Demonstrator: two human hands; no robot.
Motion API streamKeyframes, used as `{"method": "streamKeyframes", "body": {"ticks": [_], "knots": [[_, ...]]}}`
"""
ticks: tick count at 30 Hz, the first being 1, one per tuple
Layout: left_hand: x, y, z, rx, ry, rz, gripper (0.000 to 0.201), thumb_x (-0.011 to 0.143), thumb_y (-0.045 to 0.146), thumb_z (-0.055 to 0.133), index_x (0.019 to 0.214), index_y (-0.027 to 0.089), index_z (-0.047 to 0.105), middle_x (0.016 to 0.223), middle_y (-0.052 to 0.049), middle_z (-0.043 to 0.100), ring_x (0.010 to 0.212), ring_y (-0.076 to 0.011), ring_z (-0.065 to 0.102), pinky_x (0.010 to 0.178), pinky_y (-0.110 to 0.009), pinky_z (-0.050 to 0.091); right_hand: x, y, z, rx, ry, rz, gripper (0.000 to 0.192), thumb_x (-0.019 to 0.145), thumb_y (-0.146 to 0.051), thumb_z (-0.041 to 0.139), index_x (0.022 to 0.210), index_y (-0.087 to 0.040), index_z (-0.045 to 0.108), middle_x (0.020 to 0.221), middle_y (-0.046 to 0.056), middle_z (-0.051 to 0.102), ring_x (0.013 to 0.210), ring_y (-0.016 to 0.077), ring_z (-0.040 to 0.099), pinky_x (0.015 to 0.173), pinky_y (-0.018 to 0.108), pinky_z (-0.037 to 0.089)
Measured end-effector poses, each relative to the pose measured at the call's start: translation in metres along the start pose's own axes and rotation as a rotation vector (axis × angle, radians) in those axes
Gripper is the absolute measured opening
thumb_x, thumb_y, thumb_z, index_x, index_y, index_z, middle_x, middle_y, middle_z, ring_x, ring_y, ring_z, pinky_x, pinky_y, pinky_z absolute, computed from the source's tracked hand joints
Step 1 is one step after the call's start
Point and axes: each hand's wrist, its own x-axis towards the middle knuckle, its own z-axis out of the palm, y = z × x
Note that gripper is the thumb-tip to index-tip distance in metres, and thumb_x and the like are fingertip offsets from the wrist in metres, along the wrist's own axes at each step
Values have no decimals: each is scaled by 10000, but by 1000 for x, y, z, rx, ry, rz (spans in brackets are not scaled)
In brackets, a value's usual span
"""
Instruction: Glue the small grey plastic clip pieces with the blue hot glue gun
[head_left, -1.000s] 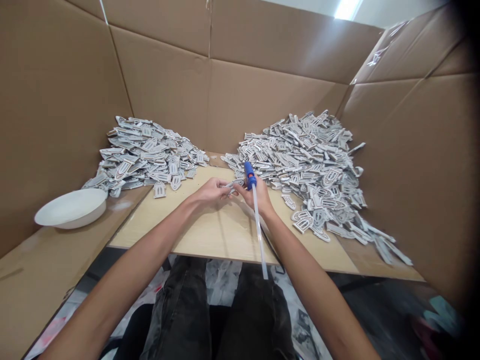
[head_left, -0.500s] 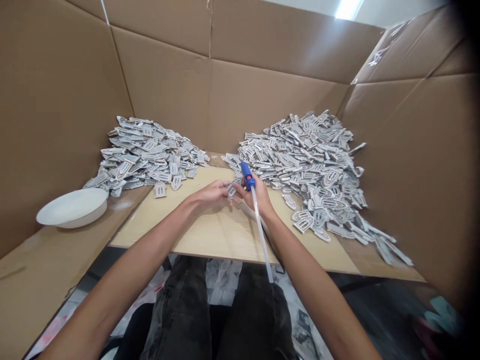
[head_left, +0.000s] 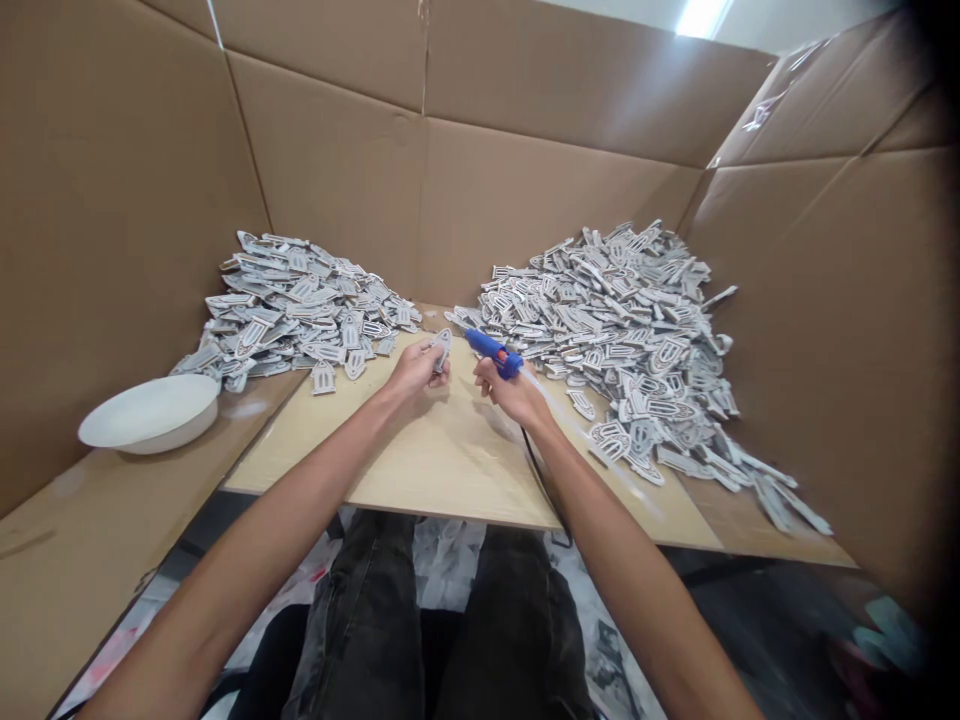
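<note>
Between the fingers of my left hand [head_left: 415, 370] is a small white arched cutout piece [head_left: 442, 346] with slots, held upright above the board. My right hand [head_left: 517, 392] is closed around a blue glue gun [head_left: 493, 352], whose nozzle points left and away from me toward the piece, a short gap apart. A translucent glue stick [head_left: 559, 408] trails from the gun's rear, blurred by motion, and a dark cord [head_left: 538, 468] hangs below the hand.
Heaps of similar cutouts rise at the left [head_left: 300, 300] and right [head_left: 607, 310] of the pale board [head_left: 450, 470]. A white bowl [head_left: 150, 425] stands on cardboard at far left. Tall cardboard walls [head_left: 555, 190] enclose the back and sides.
My hands have drawn apart. The left hand has lifted the piece up and left, while the glue gun has swung so its nozzle points left and its stick trails right.
</note>
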Motion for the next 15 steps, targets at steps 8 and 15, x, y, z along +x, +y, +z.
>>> {"method": "streamKeyframes", "body": {"ticks": [8, 15], "knots": [[-2, 1, 3, -24, -49, 20, 125, 954, 243, 631, 1033, 175, 561, 726, -45, 738, 555, -161, 710, 473, -202, 394, -1, 4, 4, -64, -70, -39, 750, 863, -911, 562, 712, -190, 704, 667, 83, 720, 597, 190, 671, 626, 303, 519], [-5, 3, 6, -52, -35, 52, 147, 932, 195, 685, 1015, 174, 566, 751, -7, 721, 545, -127, 689, 497, -194, 477, 0, 8, 7, -68, -76, -51, 727, 873, -884, 590, 798, -177, 741, 683, 68, 718, 619, 189, 669, 616, 288, 504]]}}
